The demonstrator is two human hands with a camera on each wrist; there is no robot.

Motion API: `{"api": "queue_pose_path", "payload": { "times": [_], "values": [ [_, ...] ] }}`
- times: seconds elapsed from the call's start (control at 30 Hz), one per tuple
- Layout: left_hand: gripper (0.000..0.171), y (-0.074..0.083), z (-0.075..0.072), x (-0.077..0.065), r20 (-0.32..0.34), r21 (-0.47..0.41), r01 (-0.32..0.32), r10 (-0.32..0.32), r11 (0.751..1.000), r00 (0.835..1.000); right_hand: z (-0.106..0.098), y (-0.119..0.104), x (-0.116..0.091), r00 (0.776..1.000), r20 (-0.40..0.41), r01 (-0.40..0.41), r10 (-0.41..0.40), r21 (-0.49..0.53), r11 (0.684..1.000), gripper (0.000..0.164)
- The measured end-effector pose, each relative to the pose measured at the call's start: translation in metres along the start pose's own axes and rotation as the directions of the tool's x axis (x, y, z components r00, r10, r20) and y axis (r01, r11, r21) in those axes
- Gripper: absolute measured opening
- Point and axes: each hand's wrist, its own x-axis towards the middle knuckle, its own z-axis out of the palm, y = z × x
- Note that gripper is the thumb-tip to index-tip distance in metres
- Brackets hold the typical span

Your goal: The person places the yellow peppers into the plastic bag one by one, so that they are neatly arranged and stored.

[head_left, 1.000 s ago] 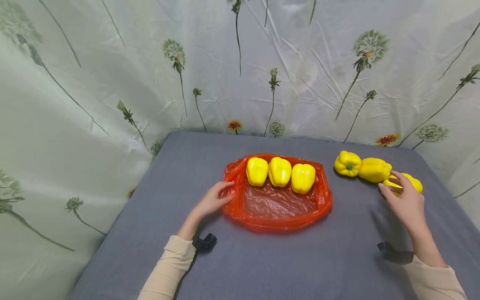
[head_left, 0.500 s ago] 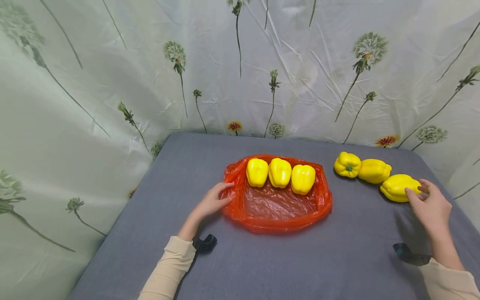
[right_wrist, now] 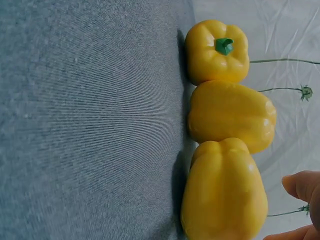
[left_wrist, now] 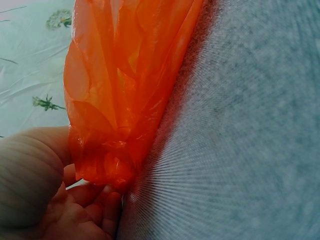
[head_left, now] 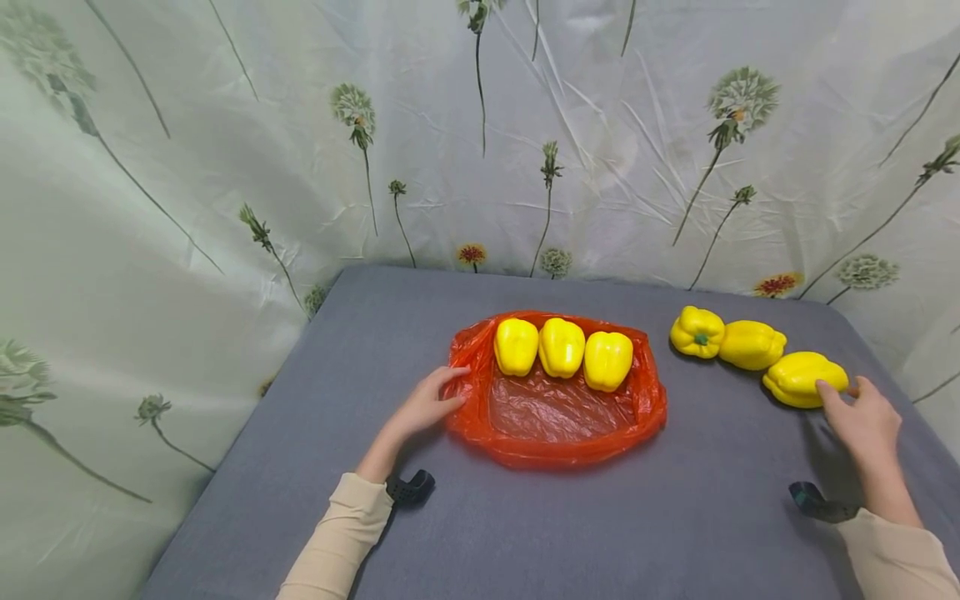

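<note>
A red plastic bag [head_left: 570, 454] lies wide-mouthed on the grey table, with three yellow bell peppers, one of them the middle pepper [head_left: 562, 347], in a row along its far side. My left hand [head_left: 423, 406] holds the bag's left side. In the left wrist view its thumb and fingers are around the gathered orange-red plastic [left_wrist: 120, 115]. On the right, my right hand [head_left: 866, 421] is at the right end of the nearest loose yellow bell pepper [head_left: 802, 379], thumb overlapping it in the head view. In the right wrist view the fingertips [right_wrist: 300, 184] stand apart from that pepper.
Two more yellow bell peppers, one lying sideways [head_left: 752, 344] and one with its green stem facing me [head_left: 697, 332], sit in line behind the nearest one. A pale curtain [head_left: 480, 200] printed with dandelions hangs beyond the table's back edge [head_left: 600, 283]. Dark bands are on both wrists.
My right hand has moved right, from over the nearest loose pepper to its right end, then slightly closer to it. The left hand and the bag stay put.
</note>
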Motion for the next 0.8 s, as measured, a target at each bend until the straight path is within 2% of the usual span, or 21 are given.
{"api": "queue_pose_path", "payload": {
  "times": [0.2, 0.33, 0.5, 0.8],
  "values": [
    [0.046, 0.0, 0.0, 0.0, 0.001, -0.004, 0.002, -0.002, 1.0, 1.0, 0.005, -0.004, 0.005, 1.0, 0.012, -0.014, 0.014, -0.013, 1.0, 0.071],
    [0.047, 0.0, 0.0, 0.0, 0.008, -0.006, 0.008, -0.007, 1.0, 1.0, 0.012, -0.004, 0.009, 0.999, -0.005, -0.039, 0.039, 0.024, 0.999, 0.07],
    [0.047, -0.001, 0.001, 0.0, 0.009, -0.004, 0.01, -0.01, 1.0, 1.0, 0.017, -0.002, 0.013, 0.998, 0.025, -0.067, 0.065, 0.098, 0.993, 0.076],
    [0.047, 0.0, 0.0, 0.001, 0.011, -0.007, 0.03, -0.03, 1.0, 0.999, 0.024, -0.001, 0.014, 1.0, 0.005, 0.002, -0.003, 0.131, 0.991, 0.078]
  ]
}}
